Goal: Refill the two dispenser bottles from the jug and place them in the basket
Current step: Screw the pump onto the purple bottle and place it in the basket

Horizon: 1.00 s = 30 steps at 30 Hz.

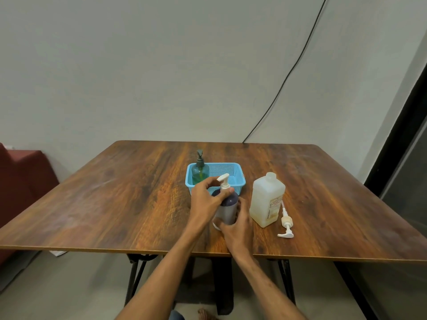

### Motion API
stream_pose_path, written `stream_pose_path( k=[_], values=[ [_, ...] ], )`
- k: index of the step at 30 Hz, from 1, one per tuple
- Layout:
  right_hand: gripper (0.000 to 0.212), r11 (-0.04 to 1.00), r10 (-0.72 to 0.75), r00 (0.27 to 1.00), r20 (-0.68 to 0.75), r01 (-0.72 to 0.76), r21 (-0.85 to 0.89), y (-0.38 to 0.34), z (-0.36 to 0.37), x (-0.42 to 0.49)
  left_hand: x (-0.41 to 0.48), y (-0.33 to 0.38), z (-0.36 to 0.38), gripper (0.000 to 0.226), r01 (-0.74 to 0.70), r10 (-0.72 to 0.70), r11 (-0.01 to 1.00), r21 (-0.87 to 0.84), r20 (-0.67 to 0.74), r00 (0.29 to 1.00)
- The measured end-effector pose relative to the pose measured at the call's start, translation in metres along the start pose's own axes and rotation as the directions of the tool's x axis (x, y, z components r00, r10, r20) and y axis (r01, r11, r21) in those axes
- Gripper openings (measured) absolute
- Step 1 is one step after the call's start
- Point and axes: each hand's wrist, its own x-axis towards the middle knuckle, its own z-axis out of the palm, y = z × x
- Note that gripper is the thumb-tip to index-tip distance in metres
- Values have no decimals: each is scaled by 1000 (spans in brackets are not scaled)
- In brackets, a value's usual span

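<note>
A purple dispenser bottle (227, 209) with a white pump stands on the table in front of the basket. My left hand (206, 199) grips its white pump collar from the left. My right hand (238, 227) holds the bottle's lower body from the near right. A green dispenser bottle (200, 172) with a dark pump stands upright in the left end of the blue basket (233, 174). The pale jug (266, 199) stands open-necked to the right, holding a little yellowish liquid. Its own white pump (286, 225) lies on the table beside it.
The wooden table (115, 192) has its near edge just under my forearms. A black cable (288, 75) runs down the wall behind. A red seat (20, 176) stands at the far left.
</note>
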Motion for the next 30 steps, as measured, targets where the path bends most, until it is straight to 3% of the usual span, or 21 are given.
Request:
stream_pose_path(
  k=[4,12,17,20,30],
  values=[
    [84,1000,4,1000,6,-4,-3,1,0,1,0,-4,3,29,-39,39,999,14,-40,998],
    [86,1000,-10,1000,11,10,8,5,1,1,7,-1,-7,23,-19,27,998,-52,148,989],
    [82,1000,-23,1000,6,23,6,0,-2,1,-8,0,8,35,-18,18,1000,5,-84,996],
    [81,1000,-26,1000,10,26,3,-1,-4,0,-8,-3,16,38,-19,21,1000,13,-154,988],
    [87,1000,-9,1000,22,9,5,3,-1,1,2,-7,5,31,-31,32,998,-48,18,999]
  ],
)
